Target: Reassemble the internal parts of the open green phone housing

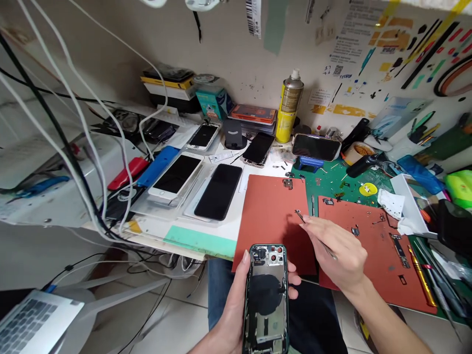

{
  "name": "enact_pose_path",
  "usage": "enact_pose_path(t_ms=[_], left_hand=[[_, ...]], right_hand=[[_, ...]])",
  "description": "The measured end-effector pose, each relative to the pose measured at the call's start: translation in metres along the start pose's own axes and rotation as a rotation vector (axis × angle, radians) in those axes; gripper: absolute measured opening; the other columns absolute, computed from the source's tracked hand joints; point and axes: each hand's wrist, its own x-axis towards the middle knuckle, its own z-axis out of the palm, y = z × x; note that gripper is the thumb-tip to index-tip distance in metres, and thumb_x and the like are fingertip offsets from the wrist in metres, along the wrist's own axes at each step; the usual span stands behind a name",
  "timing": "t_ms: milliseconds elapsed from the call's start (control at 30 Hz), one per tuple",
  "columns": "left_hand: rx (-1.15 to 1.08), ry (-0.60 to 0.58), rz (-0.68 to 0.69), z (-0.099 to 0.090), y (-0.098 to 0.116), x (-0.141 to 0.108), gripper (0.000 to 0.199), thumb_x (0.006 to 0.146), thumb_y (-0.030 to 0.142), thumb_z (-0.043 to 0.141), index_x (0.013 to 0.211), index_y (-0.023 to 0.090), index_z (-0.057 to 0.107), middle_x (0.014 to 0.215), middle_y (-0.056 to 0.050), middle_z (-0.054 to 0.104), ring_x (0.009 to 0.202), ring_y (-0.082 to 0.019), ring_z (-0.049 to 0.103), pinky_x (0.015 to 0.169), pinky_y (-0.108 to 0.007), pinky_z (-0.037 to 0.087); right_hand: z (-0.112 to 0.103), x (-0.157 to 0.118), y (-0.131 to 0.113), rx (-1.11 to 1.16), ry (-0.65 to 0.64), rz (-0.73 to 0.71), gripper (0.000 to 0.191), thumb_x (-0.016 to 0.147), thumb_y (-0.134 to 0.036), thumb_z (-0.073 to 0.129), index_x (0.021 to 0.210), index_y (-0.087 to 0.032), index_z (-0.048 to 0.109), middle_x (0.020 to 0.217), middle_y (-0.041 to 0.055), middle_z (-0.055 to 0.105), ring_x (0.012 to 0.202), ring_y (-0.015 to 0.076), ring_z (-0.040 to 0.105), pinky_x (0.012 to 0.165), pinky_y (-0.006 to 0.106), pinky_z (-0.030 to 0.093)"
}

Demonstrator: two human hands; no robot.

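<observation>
My left hand (236, 295) is wrapped round an opened phone housing (267, 300), its inside facing up and its camera openings at the top. Pinched in my right hand (337, 248) are thin metal tweezers (324, 244), their tips over the left red-brown mat (275, 216). A tiny part (298, 212) is at the tweezer tips; whether they grip it is too small to tell. A small metal component (288, 183) lies near that mat's top edge. More small parts rest on the right red-brown mat (372, 265), beside my right hand.
Several phones, one a black phone (219, 191), lie left of the mats. A yellow spray can (289, 105) stands behind. Another phone (316, 146) rests on a blue stand (310, 163). Screwdrivers (422, 275) and a white tray (409, 201) are at right; cables (83, 132) hang at left.
</observation>
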Motion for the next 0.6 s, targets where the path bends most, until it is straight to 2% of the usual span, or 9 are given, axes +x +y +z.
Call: enact_pose_path(t_ms=[167, 300, 400, 467, 600], left_hand=[[-0.037, 0.033, -0.077, -0.005, 0.008, -0.005, 0.088, 0.095, 0.086, 0.057, 0.125, 0.007, 0.081, 0.115, -0.019, 0.084, 0.099, -0.026, 0.080, 0.090, -0.029, 0.057], [-0.073, 0.066, -0.099, -0.011, 0.006, -0.002, 0.089, 0.097, 0.085, 0.056, 0.133, 0.006, 0.077, 0.114, -0.020, 0.083, 0.097, -0.026, 0.079, 0.080, -0.028, 0.058], [-0.078, 0.103, -0.106, -0.013, 0.007, 0.000, 0.087, 0.096, 0.083, 0.059, 0.134, 0.007, 0.076, 0.112, -0.018, 0.082, 0.090, -0.024, 0.078, 0.067, -0.025, 0.056], [-0.088, 0.098, -0.112, -0.012, 0.010, 0.001, 0.086, 0.095, 0.083, 0.060, 0.133, 0.008, 0.077, 0.111, -0.018, 0.082, 0.087, -0.023, 0.077, 0.064, -0.024, 0.055], [-0.096, 0.028, -0.089, -0.008, 0.014, 0.001, 0.086, 0.095, 0.083, 0.060, 0.126, 0.006, 0.079, 0.110, -0.020, 0.082, 0.087, -0.021, 0.075, 0.071, -0.024, 0.057]], right_hand=[[0.025, 0.013, 0.026, -0.051, -0.059, -0.032, 0.038, 0.096, 0.009, 0.061, 0.108, -0.021, 0.082, 0.104, 0.0052, 0.088, 0.100, 0.0209, 0.086, 0.094, 0.032, 0.073], [0.033, 0.015, 0.035, -0.066, -0.105, 0.013, 0.033, 0.099, 0.003, 0.061, 0.105, -0.022, 0.083, 0.103, 0.0048, 0.088, 0.098, 0.0206, 0.086, 0.093, 0.032, 0.072], [0.027, 0.015, 0.029, -0.060, -0.108, 0.077, 0.027, 0.100, -0.002, 0.067, 0.108, -0.022, 0.083, 0.106, 0.0047, 0.088, 0.099, 0.0202, 0.086, 0.094, 0.031, 0.072], [0.019, 0.013, 0.021, -0.053, -0.097, 0.129, 0.024, 0.100, -0.004, 0.071, 0.110, -0.023, 0.082, 0.105, 0.0039, 0.088, 0.098, 0.0197, 0.086, 0.094, 0.031, 0.071], [-0.002, 0.012, -0.003, -0.029, -0.085, 0.269, 0.019, 0.100, -0.009, 0.072, 0.110, -0.023, 0.079, 0.106, 0.0042, 0.086, 0.098, 0.0199, 0.085, 0.092, 0.032, 0.070]])
